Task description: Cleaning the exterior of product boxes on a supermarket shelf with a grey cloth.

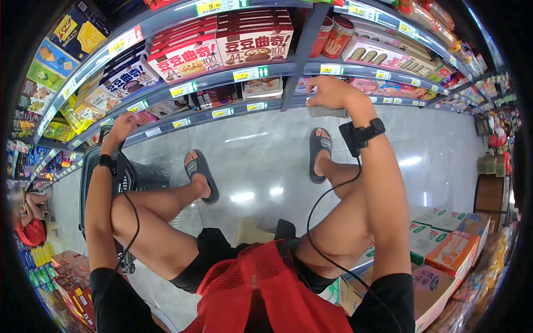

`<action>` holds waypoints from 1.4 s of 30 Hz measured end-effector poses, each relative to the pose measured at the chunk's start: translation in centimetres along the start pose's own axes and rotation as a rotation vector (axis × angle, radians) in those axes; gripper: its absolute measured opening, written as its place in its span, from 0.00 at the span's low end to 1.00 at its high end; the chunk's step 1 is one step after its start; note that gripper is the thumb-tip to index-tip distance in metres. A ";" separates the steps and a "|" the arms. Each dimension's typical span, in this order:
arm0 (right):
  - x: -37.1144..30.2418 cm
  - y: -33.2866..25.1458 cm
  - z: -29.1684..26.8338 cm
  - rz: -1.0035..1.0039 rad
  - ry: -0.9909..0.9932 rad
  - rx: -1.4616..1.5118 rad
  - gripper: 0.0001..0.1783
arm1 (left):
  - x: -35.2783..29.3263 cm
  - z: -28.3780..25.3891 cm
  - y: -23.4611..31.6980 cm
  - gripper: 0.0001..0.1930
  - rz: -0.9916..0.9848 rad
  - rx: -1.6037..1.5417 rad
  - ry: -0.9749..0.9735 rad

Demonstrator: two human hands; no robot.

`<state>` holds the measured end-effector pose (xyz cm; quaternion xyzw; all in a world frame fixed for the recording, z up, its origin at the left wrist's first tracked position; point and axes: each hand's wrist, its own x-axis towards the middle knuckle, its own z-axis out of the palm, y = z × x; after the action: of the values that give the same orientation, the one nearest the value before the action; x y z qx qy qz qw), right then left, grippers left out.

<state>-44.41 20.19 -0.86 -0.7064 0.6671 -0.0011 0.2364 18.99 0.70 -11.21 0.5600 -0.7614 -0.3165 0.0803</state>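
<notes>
Right hand: partly curled, thumb and forefinger apart [336,93], a grey cloth [327,112] apparently held against its underside.
Wiping step: judging by the cloth at the rail, dusting the bottom shelf edge [408,102] seems to be in hand.
Next stroke: would likely call for the cloth pressed flat and drawn along the rail, clear of the price tags.
Grey cloth: directly below the right hand's fingers, close to the rail; whether it touches is unclear.
Cloth's long axis: roughly side to side, near parallel with the rail; one end points leftward past the thumb, the other rightward under the wrist.
Shelf post [302,53]: just left of the right hand, rising away from it.
Sandal [320,152]: on the floor, nearer the body than the right hand.
Left hand: well apart to the left, fingers bent [123,126]; any hold cannot be told.
Pink package [146,117]: just right of the left hand.
Dark basket [147,172]: nearer the body than the left hand.
</notes>
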 end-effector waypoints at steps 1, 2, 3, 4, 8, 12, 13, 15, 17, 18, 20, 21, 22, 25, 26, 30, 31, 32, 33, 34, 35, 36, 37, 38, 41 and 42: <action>0.1 -0.3 0.1 -0.014 0.003 -0.001 0.27 | -0.2 -0.4 -0.4 0.07 0.002 0.007 0.003; 0.4 -0.7 0.1 -0.018 0.005 -0.007 0.27 | -0.7 -0.5 -2.0 0.07 0.024 0.004 -0.050; 0.7 -1.1 0.1 -0.039 -0.009 -0.018 0.27 | -1.1 -0.5 -3.6 0.07 0.046 0.001 -0.104; 0.6 -0.8 0.1 -0.048 -0.020 -0.020 0.27 | -1.2 -0.1 -3.6 0.07 0.064 0.050 -0.067; 0.4 0.0 0.0 -0.052 -0.034 0.009 0.27 | -1.9 -0.3 -3.7 0.07 0.060 0.156 -0.012; -0.5 0.4 -0.5 -0.013 0.000 0.001 0.24 | -2.7 -0.1 -2.6 0.08 0.098 0.351 0.062; -0.7 0.5 -0.6 0.009 0.009 0.002 0.24 | -3.1 -0.1 -2.5 0.08 0.086 0.423 0.107; -1.0 0.6 -0.9 0.013 0.016 0.019 0.24 | -3.1 -0.5 -2.1 0.09 0.040 0.442 0.071; -1.2 0.2 -1.2 0.016 0.021 0.036 0.24 | -3.5 -0.7 -2.1 0.10 -0.010 0.461 0.035; -1.5 0.0 -1.6 0.027 -0.008 0.046 0.25 | -3.8 -0.7 -2.1 0.10 -0.062 0.558 0.050; -2.0 0.6 -1.6 0.058 -0.037 0.052 0.25 | -3.6 0.3 -0.7 0.11 -0.098 0.648 0.057; -2.4 1.4 -1.3 0.054 -0.007 0.048 0.24 | -3.4 1.2 0.5 0.12 -0.179 0.688 0.093; -2.6 2.1 -1.1 0.046 0.025 0.044 0.24 | -3.3 1.7 1.4 0.12 -0.263 0.730 0.133; -1.3 1.1 -0.8 -0.012 0.020 0.073 0.24 | -3.1 -2.1 -6.7 0.13 -0.029 0.753 -0.016; -1.6 1.1 -0.9 -0.006 0.019 0.070 0.24 | -2.7 -1.7 -7.2 0.13 -0.024 0.749 -0.018; -2.0 1.5 -1.2 0.048 0.001 0.086 0.26 | -1.4 -1.0 -8.0 0.11 -0.018 0.721 -0.010; -2.1 1.0 -1.4 0.072 -0.006 0.099 0.30 | -1.0 -0.9 -7.9 0.11 -0.029 0.730 -0.014; -2.3 0.4 -1.6 0.076 -0.003 0.097 0.30 | -1.1 -1.0 -7.9 0.11 -0.023 0.728 -0.013; -2.5 -0.1 -1.7 0.119 0.055 0.123 0.36 | -1.6 -1.2 -8.0 0.10 -0.008 0.548 0.016; -2.9 -0.7 -1.9 0.162 0.113 0.150 0.43 | -1.8 -1.3 -7.7 0.09 0.008 0.367 0.043; -2.8 -0.5 -2.1 0.165 0.115 0.148 0.43 | -1.6 -1.1 -7.3 0.09 0.012 0.365 0.043; -2.5 -0.2 -2.3 0.187 0.112 0.141 0.44 | -1.4 -0.8 -7.0 0.09 0.018 0.233 0.064; -2.0 0.2 -2.6 0.205 0.114 0.134 0.46 | -1.1 -1.1 -6.5 0.09 0.026 0.104 0.090; -1.1 0.3 -2.6 0.183 0.120 0.144 0.46 | -1.2 -2.0 -7.3 0.09 -0.022 -0.098 0.060; 0.4 2.8 -2.1 0.165 0.294 0.095 0.47 | -0.3 -0.6 -4.7 0.09 -0.089 -0.050 0.117; 0.8 3.6 -2.2 0.119 0.374 0.100 0.49 | -0.3 -0.8 -3.6 0.08 -0.127 -0.100 0.145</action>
<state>-48.37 18.75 -0.34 -0.6405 0.7392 -0.1513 0.1427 22.34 0.03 -12.62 0.6240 -0.6997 -0.3172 0.1430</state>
